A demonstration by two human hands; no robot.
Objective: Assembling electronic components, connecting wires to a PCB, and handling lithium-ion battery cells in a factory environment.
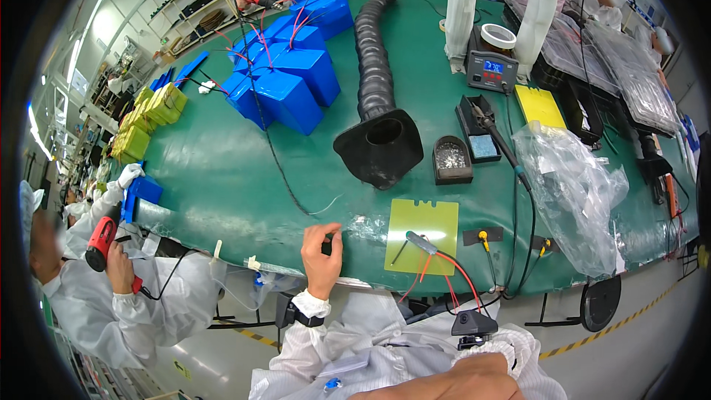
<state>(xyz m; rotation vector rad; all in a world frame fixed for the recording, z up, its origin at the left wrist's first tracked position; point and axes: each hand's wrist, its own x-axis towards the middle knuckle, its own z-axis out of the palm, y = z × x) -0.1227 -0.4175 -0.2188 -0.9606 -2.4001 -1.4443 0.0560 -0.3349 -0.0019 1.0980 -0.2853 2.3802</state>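
Observation:
My left hand (322, 258) is over the near edge of the green table, its fingers curled toward the thumb. Anything between the fingertips is too small to make out. To its right lies a yellow-green notched sheet (437, 216). A small grey sleeved part (421, 243) rests on that sheet, with red and black wires (463, 272) running from it toward my lap. My right hand (452, 385) is very close at the lower edge, below the table; its fingers are hidden. A small dark device (474, 324) appears just above it.
Ahead stands a black flexible fume duct (378, 67), with blue wrapped packs (289, 92) on its left. Right are a soldering station (491, 70), an iron in its holder (489, 122), a tip-cleaning pot (452, 159) and a plastic bag (570, 185). Co-workers hold red heat guns (101, 243).

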